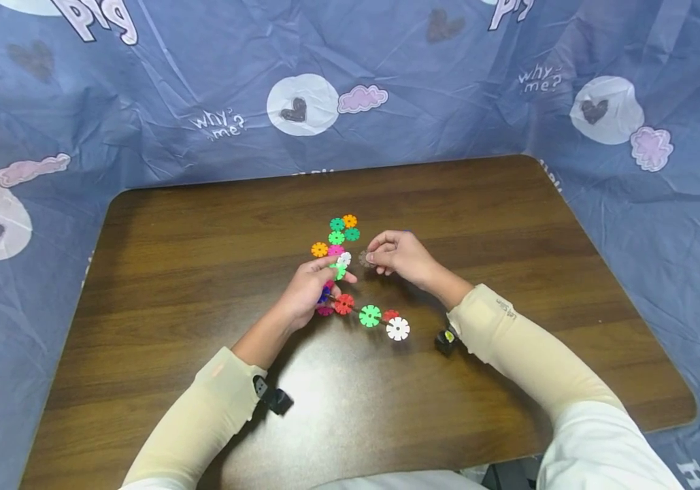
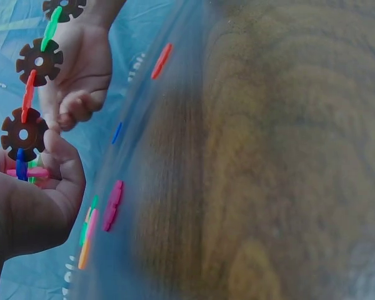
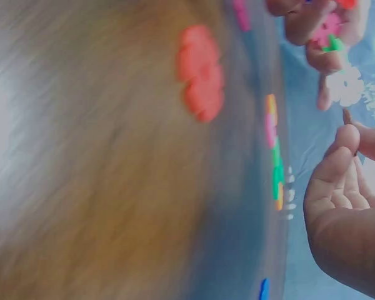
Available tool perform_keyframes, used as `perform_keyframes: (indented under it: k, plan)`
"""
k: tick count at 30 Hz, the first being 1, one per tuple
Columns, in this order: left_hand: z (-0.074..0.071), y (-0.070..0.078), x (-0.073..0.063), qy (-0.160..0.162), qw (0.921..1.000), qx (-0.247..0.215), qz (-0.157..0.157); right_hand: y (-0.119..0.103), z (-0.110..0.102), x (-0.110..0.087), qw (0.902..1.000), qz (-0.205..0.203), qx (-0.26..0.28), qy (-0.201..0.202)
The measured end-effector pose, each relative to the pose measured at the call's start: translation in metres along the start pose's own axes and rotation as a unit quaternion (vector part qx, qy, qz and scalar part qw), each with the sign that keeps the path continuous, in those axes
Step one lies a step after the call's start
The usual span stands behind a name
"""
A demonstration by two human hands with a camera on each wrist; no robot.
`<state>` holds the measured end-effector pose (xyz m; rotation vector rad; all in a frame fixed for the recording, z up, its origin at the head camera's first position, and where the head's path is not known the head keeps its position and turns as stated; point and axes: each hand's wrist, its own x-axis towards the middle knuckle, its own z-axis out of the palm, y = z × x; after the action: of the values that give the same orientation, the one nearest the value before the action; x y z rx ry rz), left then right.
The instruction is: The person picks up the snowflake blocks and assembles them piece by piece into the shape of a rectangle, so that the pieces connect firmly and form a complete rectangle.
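My left hand (image 1: 308,291) grips a chain of interlocking notched plastic discs. Toward the front right the chain extends through a red disc (image 1: 343,303) and a bright green disc (image 1: 370,316) to a white disc (image 1: 398,329). Brown discs (image 2: 39,62) set crosswise between the coloured ones show in the left wrist view. At the chain's far end, by the left fingertips, is another white disc (image 3: 345,86), joined to a green disc (image 1: 339,271). My right hand (image 1: 403,260) pinches a brown disc (image 1: 364,258) between thumb and fingers, its edge close to that white disc.
Loose discs lie on the wooden table (image 1: 215,238) beyond the left hand: orange (image 1: 320,250), pink (image 1: 336,251) and several green and orange ones. A red disc (image 3: 201,72) and a magenta disc (image 1: 324,311) lie under the chain. Behind the right hand a blue disc (image 1: 407,231) peeks out.
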<state>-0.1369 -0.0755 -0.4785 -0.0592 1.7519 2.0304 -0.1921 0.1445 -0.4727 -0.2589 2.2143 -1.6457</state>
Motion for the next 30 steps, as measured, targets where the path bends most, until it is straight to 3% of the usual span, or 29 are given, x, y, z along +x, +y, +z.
perform_keyframes:
  k: [4,7,20,30]
  plan:
    - [0.0005,-0.0012,0.0005,-0.012,0.9999,0.003,-0.008,-0.0064,0.0024,0.0019,0.9985,0.001,0.051,0.021]
    - [0.0008,-0.0027,0.0008,-0.022,0.9997,0.011,-0.01,-0.0085,0.0053,0.0018,0.9979,-0.007,0.059,0.026]
    - [0.0018,-0.0043,0.0018,-0.035,0.9983,0.046,0.007,-0.0108,0.008,0.003,0.9993,-0.019,0.006,0.033]
    - [0.0018,-0.0038,0.0028,-0.041,0.9959,0.078,0.021,-0.0097,0.0059,0.0039,0.9997,-0.021,0.008,0.006]
